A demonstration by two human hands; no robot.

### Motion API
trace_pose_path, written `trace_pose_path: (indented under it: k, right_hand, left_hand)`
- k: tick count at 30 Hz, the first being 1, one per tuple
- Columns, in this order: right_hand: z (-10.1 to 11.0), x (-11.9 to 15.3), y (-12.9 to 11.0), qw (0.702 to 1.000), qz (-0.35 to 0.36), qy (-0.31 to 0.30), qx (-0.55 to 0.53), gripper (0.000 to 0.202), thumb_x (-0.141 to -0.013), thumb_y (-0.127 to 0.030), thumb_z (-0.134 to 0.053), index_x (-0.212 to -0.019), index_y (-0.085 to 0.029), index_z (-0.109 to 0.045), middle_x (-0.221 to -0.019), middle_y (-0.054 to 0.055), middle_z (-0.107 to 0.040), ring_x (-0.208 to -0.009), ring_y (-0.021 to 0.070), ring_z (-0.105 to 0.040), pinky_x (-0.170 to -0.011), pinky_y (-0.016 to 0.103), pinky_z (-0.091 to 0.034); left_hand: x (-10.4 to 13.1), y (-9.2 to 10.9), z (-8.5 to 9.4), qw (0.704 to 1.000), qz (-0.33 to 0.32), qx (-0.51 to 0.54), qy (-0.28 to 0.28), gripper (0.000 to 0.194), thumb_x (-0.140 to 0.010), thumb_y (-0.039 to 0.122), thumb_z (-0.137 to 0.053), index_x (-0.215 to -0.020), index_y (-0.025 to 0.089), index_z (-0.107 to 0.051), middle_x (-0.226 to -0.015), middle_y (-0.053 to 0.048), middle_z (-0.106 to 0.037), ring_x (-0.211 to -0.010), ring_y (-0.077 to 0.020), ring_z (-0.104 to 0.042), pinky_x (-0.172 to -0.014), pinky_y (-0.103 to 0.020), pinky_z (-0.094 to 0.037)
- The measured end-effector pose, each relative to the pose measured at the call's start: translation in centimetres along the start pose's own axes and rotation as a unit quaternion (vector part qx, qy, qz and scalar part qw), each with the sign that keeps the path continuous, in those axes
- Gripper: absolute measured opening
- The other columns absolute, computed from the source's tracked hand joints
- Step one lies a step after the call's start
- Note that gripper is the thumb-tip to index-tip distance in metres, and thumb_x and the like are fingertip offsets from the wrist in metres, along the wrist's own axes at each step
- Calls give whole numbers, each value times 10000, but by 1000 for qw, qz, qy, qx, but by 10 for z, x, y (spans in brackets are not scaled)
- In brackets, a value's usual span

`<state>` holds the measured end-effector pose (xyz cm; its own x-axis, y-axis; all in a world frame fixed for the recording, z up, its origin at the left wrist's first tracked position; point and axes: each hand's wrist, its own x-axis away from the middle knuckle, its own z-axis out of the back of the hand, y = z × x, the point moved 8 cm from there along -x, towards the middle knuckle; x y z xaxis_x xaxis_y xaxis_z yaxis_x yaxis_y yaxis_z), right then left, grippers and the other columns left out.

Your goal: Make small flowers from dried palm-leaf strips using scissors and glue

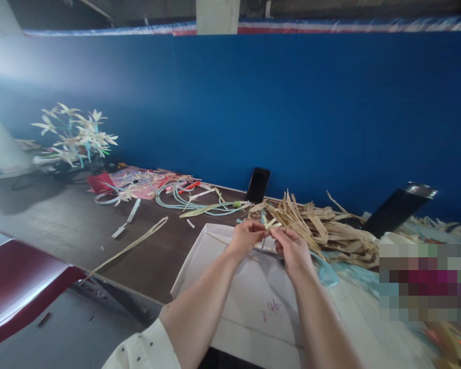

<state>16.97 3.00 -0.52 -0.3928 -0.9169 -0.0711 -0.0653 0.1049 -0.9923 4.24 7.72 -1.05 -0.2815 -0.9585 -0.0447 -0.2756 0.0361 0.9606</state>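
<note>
My left hand [249,237] and my right hand [292,248] are close together, fingertips pinched on a small pale flower [271,224] of what looks like dried husk strips. Its petals stick up between the fingers, and its lower part is partly hidden. Below my hands lies a white box or board [218,279] with handwritten numbers and a thin stick on it. Just beyond and to the right is a pile of dry tan husks [311,220].
A black phone [258,184] leans against the blue wall. A dark bottle [395,210] tilts at right. Pale blue tubing [167,205] and a long husk strip [130,247] lie leftward. Husk flowers [86,134] stand at far left, near a red chair [23,287].
</note>
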Motion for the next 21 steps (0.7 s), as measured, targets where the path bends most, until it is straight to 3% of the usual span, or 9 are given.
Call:
trace_pose_path:
  k: [9, 15, 21]
  right_hand:
    - [2, 3, -12, 995, 53, 17, 87, 243, -659, -426, -655, -691, -184, -654, -440, -56, -433, -416, 86, -351, -424, 231, -251]
    - [2, 10, -31, 975, 107, 49, 188, 230, -661, -399, -630, -696, -176, -670, -513, -21, -526, -486, 121, -434, -480, 243, -328]
    - [1, 13, -41, 963, 139, 59, 222, 234, -655, -392, -616, -691, -170, -681, -632, 33, -630, -584, 168, -523, -560, 269, -397]
  left_hand:
    - [-1, -1, 0, 1000, -4, -11, -1, 374, -463, 344, -793, -690, 118, -600, -593, 8, -563, -530, -72, -479, -528, -209, -382]
    - [0, 1, 1, 1000, -5, -24, 8, 375, -462, 345, -790, -687, 118, -595, -582, 16, -550, -522, -69, -470, -514, -205, -374]
    - [-1, 0, 0, 1000, -10, -10, 8, 362, -461, 334, -789, -671, 121, -586, -577, 22, -547, -518, -61, -466, -519, -201, -379]
